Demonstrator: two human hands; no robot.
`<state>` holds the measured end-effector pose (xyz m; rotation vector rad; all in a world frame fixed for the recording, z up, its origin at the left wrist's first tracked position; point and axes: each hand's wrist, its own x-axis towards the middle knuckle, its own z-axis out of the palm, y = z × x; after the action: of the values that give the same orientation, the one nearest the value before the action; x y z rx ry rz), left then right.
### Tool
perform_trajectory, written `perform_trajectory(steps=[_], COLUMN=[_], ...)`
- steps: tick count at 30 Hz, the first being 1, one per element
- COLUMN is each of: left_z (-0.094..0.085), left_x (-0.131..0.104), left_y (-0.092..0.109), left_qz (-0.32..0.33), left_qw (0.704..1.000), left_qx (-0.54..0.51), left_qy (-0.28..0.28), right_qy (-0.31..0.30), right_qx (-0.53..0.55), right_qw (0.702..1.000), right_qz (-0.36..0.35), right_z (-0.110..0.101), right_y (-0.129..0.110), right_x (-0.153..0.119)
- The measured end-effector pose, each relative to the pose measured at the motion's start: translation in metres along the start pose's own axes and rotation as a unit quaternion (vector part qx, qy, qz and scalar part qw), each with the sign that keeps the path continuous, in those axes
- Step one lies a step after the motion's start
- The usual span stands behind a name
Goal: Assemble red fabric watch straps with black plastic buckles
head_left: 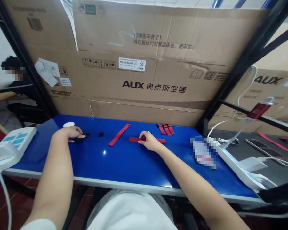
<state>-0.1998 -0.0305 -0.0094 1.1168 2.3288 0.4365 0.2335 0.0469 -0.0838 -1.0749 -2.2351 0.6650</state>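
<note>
On the blue table [105, 166], my left hand [73, 132] is at the left, its fingers bent over small black pieces [78, 140]. My right hand [147, 140] rests at a red strap [161, 141] lying crosswise, thumb and fingertips pinched together on it. A second red strap [119, 134] lies slanted between my hands. One black piece [101, 134] lies apart, right of my left hand. Behind my right hand are several short red straps with black ends [166, 129]. A white round object [68, 124] sits just behind my left hand.
A cardboard wall [144, 105] stands behind the table. White power strips are at the left [20, 143] and right [240, 169]. A blurred packet [204, 153] lies at the right. A person [19, 80] sits beyond the frame at far left.
</note>
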Motion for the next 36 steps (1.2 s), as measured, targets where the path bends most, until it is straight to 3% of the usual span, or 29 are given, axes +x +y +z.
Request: perform_trajectory(steps=[4, 8, 11, 13, 15, 17, 19, 23, 27, 31, 36], left_z=[0.010, 0.017, 0.029, 0.042, 0.057, 0.075, 0.093, 0.129, 0.155, 0.166, 0.168], left_x=[0.004, 0.008, 0.004, -0.004, -0.017, -0.032, -0.048, -0.073, -0.084, -0.087, -0.083], left_y=[0.009, 0.022, 0.037, 0.052, 0.070, 0.089, 0.104, 0.124, 0.132, 0.132, 0.130], left_qz=[0.048, 0.124, 0.187, 0.244, 0.301, 0.328, 0.332, 0.340, 0.329, 0.327, 0.320], left_qw=[0.999, 0.988, 0.974, 0.946, 0.883, 0.827, 0.801, 0.784, 0.790, 0.798, 0.801], left_qx=[0.016, 0.054, -0.051, -0.204, -0.354, -0.423, -0.453, -0.462, -0.445, -0.432, -0.422], left_qy=[0.009, 0.080, 0.115, 0.059, -0.066, -0.172, -0.208, -0.236, -0.263, -0.264, -0.277], right_qy=[0.007, 0.000, -0.020, -0.041, -0.054, -0.068, -0.079, -0.071, -0.070, -0.083, -0.087], right_qx=[0.025, 0.100, 0.210, 0.284, 0.332, 0.358, 0.371, 0.355, 0.343, 0.320, 0.298], right_qw=[1.000, 0.995, 0.977, 0.957, 0.940, 0.929, 0.923, 0.931, 0.936, 0.944, 0.951], right_qz=[0.004, 0.002, 0.017, 0.034, 0.054, 0.068, 0.068, 0.039, 0.027, 0.016, -0.010], right_z=[-0.003, -0.004, -0.003, -0.004, -0.006, -0.008, -0.012, -0.015, -0.015, -0.016, -0.018], right_y=[0.004, 0.003, -0.001, -0.006, -0.013, -0.020, -0.026, -0.032, -0.032, -0.031, -0.031], right_x=[0.000, 0.000, -0.001, -0.003, -0.004, -0.006, -0.009, -0.012, -0.013, -0.014, -0.015])
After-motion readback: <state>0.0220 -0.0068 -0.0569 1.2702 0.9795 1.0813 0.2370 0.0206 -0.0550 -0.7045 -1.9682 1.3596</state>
